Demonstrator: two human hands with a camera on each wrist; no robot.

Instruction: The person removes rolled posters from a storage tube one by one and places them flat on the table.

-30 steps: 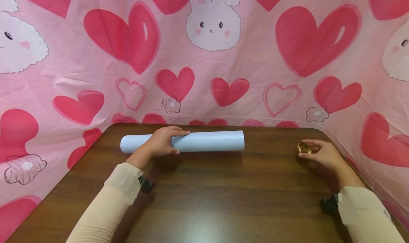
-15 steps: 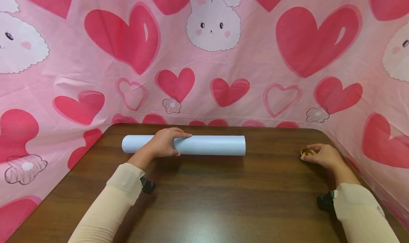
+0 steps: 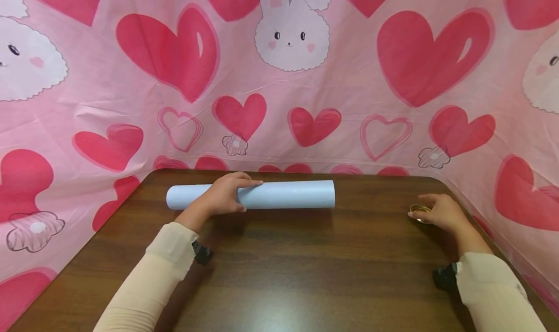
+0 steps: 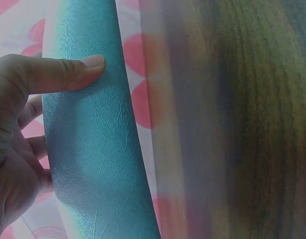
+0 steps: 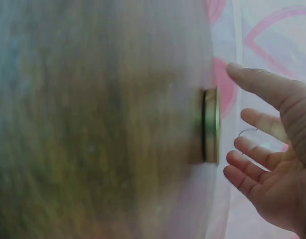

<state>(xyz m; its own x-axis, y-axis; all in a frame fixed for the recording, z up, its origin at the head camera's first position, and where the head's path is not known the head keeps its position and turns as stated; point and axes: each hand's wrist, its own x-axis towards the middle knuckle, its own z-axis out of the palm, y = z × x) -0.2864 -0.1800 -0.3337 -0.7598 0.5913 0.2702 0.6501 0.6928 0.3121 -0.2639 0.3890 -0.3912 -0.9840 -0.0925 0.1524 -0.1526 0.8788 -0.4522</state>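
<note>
A long roll [image 3: 290, 195] of pale blue material lies sideways near the table's far side. My left hand [image 3: 223, 194] grips it left of its middle, thumb on the near side and fingers over the far side. Fine creased texture shows on the roll [image 4: 100, 144] in the left wrist view, where the thumb presses against it. At the right, a low, round gold piece with a raised rim [image 5: 211, 127] lies flat on the table. My right hand [image 5: 280, 159] is spread around it, thumb and fingers apart from its edge in the right wrist view.
The brown wooden table [image 3: 297, 259] has rounded far corners. Behind it and along both sides hangs a pink cloth [image 3: 323, 84] printed with hearts and rabbits. Each wrist carries a small black camera [image 3: 445, 276].
My right hand has lowered the gold piece from a tilted hold to flat on the table and let go of it. The roll's right end dipped, then rose slightly in my left hand.
</note>
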